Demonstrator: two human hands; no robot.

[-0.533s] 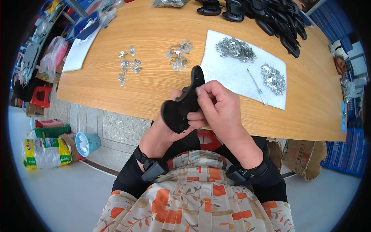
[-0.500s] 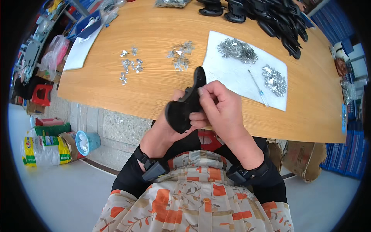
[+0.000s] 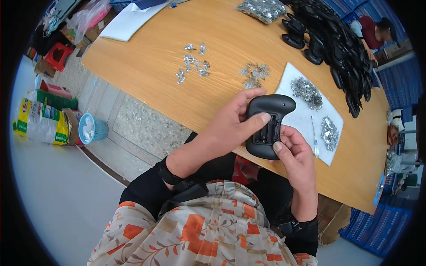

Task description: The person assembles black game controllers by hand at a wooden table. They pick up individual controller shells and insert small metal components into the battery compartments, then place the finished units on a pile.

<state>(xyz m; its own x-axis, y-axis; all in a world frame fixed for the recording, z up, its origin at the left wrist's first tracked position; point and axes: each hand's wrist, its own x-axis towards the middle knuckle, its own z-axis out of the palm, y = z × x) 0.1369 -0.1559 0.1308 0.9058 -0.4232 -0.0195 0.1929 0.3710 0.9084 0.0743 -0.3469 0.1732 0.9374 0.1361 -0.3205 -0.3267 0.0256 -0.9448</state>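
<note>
A black game controller (image 3: 277, 104) is held over the table's near edge, its back turned up and its battery compartment uncovered, with springs showing inside. My left hand (image 3: 228, 126) grips it from the left, thumb lying over the compartment's upper end. At the lower right, my right hand (image 3: 299, 155) pinches the controller's edge with its thumb on top. Beyond my hands lie two loose groups of small metal contact pieces, one on the left (image 3: 195, 63) and another nearer the middle (image 3: 255, 74). A white foam sheet (image 3: 290, 117) carries two denser heaps of tiny metal parts and a thin screwdriver (image 3: 315, 144).
Many black controllers (image 3: 330, 44) are piled at the far right beside a clear bag of metal pieces (image 3: 262, 10). Another person (image 3: 372, 33) is beyond them. On the floor at left stand a blue wastebasket (image 3: 100, 130) and a red stool (image 3: 57, 56); a cardboard box (image 3: 333, 219) is lower right.
The controller has been turned from edge-on to back side up. My left hand's thumb now lies on its battery compartment, and my right hand has shifted to its lower right edge. The view has swung.
</note>
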